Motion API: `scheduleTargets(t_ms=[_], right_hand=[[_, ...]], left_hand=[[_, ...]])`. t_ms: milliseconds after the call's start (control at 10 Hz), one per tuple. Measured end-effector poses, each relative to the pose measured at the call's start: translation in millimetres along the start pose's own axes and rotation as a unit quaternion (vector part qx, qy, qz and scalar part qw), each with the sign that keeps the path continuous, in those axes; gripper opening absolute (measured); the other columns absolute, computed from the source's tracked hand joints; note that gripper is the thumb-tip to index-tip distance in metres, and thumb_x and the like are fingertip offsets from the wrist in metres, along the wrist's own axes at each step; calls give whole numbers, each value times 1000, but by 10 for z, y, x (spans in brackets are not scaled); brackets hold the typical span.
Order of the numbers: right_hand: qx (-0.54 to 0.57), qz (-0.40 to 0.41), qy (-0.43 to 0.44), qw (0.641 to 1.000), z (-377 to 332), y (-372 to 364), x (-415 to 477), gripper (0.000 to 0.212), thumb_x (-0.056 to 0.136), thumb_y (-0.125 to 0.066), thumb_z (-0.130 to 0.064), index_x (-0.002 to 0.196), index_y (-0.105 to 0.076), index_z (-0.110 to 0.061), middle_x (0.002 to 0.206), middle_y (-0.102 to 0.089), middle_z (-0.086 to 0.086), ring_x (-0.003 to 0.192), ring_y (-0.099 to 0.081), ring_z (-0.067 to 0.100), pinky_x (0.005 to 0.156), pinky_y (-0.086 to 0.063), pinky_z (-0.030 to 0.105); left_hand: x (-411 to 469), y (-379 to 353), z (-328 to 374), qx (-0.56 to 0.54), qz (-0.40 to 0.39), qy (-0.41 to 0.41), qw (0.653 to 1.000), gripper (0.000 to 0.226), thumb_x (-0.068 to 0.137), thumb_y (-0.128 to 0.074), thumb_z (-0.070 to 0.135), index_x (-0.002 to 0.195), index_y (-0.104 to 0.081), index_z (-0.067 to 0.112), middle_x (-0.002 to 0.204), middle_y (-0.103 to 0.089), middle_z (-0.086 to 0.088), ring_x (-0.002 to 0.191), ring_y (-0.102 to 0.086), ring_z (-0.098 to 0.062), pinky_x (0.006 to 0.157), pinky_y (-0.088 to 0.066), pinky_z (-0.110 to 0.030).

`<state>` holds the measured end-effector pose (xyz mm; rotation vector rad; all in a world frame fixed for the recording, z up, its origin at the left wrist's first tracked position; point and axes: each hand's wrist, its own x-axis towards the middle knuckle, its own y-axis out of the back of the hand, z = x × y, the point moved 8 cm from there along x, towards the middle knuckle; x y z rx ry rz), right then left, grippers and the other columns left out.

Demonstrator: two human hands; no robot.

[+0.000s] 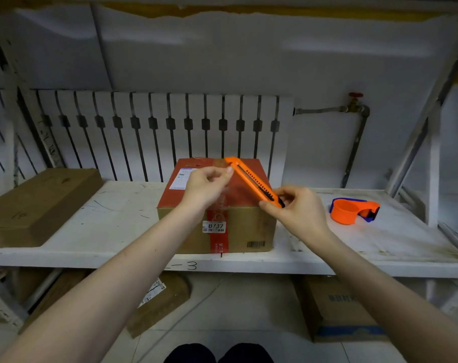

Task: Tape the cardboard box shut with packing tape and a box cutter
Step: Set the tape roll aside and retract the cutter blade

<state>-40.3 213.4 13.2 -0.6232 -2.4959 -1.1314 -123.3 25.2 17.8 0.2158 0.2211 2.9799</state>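
Note:
A cardboard box [238, 231] with a red top and a red strip down its front stands on the white shelf [112, 231], flaps closed. Above it both hands hold an orange box cutter [251, 180] slanted from upper left to lower right. My left hand [206, 186] pinches the cutter's far tip. My right hand [298, 208] grips its near end with thumb and fingers. An orange and blue tape dispenser [353, 209] lies on the shelf to the right of the box, apart from both hands.
A flat brown carton [36, 205] lies at the shelf's left end. A white radiator [157, 132] and a pipe with a red valve [355, 104] line the back wall. More cartons [338, 310] sit on the floor below. A shelf upright [432, 163] stands at right.

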Motion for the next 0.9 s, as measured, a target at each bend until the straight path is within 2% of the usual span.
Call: scheduleTargets(t_ms=[100,200,300,400,500,600,700,800,900], right_hand=[[52,63,-83,993,483,153,73,21,72,-73,-45,80,-70,-26,70,-68,-9,67,-63,9,60,-53,34],[41,114,-170,978,1080,229,131,26,69,-73,-46,69,-69,-20,63,-69,-1,63,-65,18,56,-48,34],[13,102,-243,964,1557,87,174,36,68,-75,-43,68,-67,-8,63,-65,9,63,-62,27,53,-42,33],[-29,47,-283,958,1832,-244,241,45,69,-74,-43,71,-67,1,60,-62,14,57,-58,27,51,-40,31],[-80,10,-312,947,1995,-543,303,53,69,-68,-57,71,-66,-4,62,-67,12,59,-63,25,54,-47,31],[-155,-15,-326,933,2069,-745,348,53,68,-63,-65,65,-59,-12,57,-62,6,55,-60,23,54,-46,31],[-214,-50,-323,921,2059,-884,332,52,71,-56,-66,66,-58,-14,57,-61,3,54,-59,20,49,-39,25],[-255,-84,-309,912,2035,-1016,271,48,78,-53,-62,68,-57,-15,61,-60,3,56,-58,19,49,-39,25],[-262,-92,-314,908,1968,-959,272,54,83,-45,-64,66,-57,-14,58,-59,2,53,-56,18,47,-36,24]], left_hand=[[116,-103,-93,169,-26,-42,984,44,82,-69,30,122,-59,17,105,-69,-3,93,-65,-16,77,-56,-28],[168,-129,-182,338,-18,-92,937,42,81,-70,25,121,-60,20,116,-66,2,103,-59,-14,89,-46,-29],[270,-193,-243,431,-21,-125,894,31,82,-67,29,112,-66,23,114,-67,2,105,-59,-18,89,-48,-34],[427,-281,-303,461,-43,-116,879,31,80,-67,35,109,-67,25,113,-65,0,104,-59,-19,88,-50,-36],[529,-339,-368,470,-75,-94,875,32,80,-67,39,109,-67,25,116,-65,3,107,-59,-18,90,-51,-38],[558,-343,-399,482,-86,-97,867,34,81,-65,43,111,-66,26,118,-66,4,110,-58,-18,92,-50,-39],[541,-333,-405,489,-95,-112,860,41,80,-65,46,115,-65,25,123,-63,4,114,-57,-18,96,-47,-40],[496,-327,-404,498,-104,-123,852,52,75,-70,49,120,-62,25,126,-61,4,116,-55,-18,97,-46,-39],[481,-304,-402,494,-107,-130,853,52,75,-71,45,122,-62,25,125,-61,2,115,-56,-20,94,-47,-39]])
